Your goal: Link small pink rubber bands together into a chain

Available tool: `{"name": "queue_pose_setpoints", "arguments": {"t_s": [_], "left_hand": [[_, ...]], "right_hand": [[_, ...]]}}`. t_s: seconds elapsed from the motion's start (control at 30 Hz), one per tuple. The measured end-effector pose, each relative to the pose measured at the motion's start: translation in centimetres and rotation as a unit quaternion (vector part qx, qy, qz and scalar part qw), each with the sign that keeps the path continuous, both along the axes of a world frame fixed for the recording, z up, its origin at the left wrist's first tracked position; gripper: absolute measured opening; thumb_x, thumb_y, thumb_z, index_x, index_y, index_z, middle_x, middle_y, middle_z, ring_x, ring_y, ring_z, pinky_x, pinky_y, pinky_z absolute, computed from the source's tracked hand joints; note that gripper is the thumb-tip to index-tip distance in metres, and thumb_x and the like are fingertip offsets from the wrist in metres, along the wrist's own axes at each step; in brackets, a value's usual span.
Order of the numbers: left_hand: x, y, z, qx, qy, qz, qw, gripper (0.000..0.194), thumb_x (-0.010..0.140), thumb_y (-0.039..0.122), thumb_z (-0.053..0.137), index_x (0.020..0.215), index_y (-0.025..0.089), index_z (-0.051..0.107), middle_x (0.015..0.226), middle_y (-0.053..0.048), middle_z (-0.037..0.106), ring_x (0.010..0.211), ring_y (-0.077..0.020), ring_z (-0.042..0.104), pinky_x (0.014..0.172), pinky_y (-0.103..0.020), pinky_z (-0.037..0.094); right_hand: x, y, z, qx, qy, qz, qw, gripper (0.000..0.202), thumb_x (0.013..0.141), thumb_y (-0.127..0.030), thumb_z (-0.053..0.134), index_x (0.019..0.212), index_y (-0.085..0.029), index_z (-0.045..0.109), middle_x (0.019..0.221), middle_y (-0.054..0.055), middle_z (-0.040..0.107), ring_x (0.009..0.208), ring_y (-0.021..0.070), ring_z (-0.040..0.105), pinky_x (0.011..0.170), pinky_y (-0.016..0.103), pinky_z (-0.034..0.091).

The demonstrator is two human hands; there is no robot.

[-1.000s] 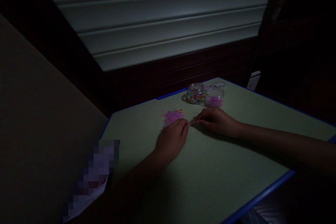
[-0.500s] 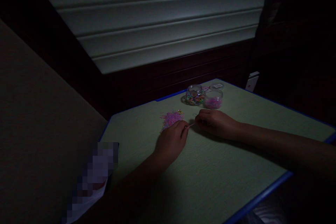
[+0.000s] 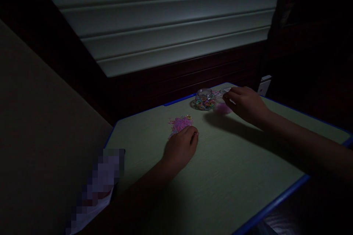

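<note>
My left hand (image 3: 180, 147) rests on the table, thumb and forefinger pinched together. Whatever it pinches is too small to make out. Just beyond its knuckles lies a loose pile of small pink and purple bands (image 3: 181, 123). My right hand (image 3: 245, 104) is raised over the clear jar with pink bands (image 3: 223, 108), its fingers drawn together. The hand covers part of that jar, and its contents look smeared. I cannot tell what those fingers hold. Left of it stands another clear jar (image 3: 204, 100) with multicoloured rings inside.
The pale green table (image 3: 220, 176) has a blue edge. A clear lid lies behind the jars, partly hidden by my right hand. A blurred-out white and dark item (image 3: 102, 183) is at the left edge. Behind is a panelled white surface (image 3: 171, 18).
My right hand has moved away from the left hand, up and right to the pink-band jar. The thin strand between the hands no longer shows. The left hand has stayed put.
</note>
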State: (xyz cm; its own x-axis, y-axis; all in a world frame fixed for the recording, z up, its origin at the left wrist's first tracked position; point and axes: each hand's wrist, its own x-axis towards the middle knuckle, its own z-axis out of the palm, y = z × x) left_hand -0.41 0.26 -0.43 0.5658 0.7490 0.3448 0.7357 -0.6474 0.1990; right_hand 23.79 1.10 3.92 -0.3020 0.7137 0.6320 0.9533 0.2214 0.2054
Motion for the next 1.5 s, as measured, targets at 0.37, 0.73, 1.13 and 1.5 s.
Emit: {"name": "queue_pose_setpoints", "arguments": {"t_s": [0.37,0.73,1.13,1.5], "left_hand": [[-0.1,0.0,0.1,0.006,-0.006,-0.010,1.000,0.016,0.084,0.023,0.033,0.085,0.020,0.049,0.084,0.000,0.056,0.073,-0.0118,0.053,0.068,-0.023,0.040],[0.0,0.1,0.1,0.003,-0.002,-0.005,1.000,0.016,0.084,0.024,0.034,0.085,0.021,0.050,0.086,0.000,0.057,0.073,-0.0121,0.053,0.068,-0.023,0.040],[0.1,-0.1,0.3,0.002,0.000,-0.004,1.000,0.016,0.084,0.024,0.034,0.085,0.021,0.050,0.085,0.000,0.057,0.073,-0.0122,0.054,0.068,-0.023,0.040],[0.1,-0.1,0.3,0.006,0.002,-0.002,1.000,0.017,0.083,0.023,0.034,0.085,0.021,0.051,0.085,-0.001,0.057,0.073,-0.0121,0.054,0.068,-0.023,0.040]], "right_hand": [[1.7,0.8,0.1,-0.016,-0.009,-0.074,0.997,0.026,0.082,-0.021,0.037,0.084,-0.012,0.062,0.077,0.010,0.059,0.071,0.0184,0.052,0.065,0.030,0.027],[-0.6,-0.3,-0.4,-0.037,0.088,0.078,0.992,0.025,0.083,-0.024,0.039,0.089,-0.014,0.062,0.083,0.010,0.059,0.073,0.0165,0.051,0.066,0.027,0.032],[-3.0,1.0,-4.8,-0.199,0.209,0.159,0.944,0.023,0.079,-0.025,0.047,0.090,-0.011,0.062,0.075,0.007,0.060,0.062,0.0121,0.051,0.056,0.022,0.035],[-3.0,1.7,-5.0,-0.205,0.188,0.155,0.948,0.025,0.080,-0.029,0.046,0.089,-0.014,0.064,0.082,0.009,0.061,0.073,0.0144,0.054,0.064,0.022,0.037]]}}
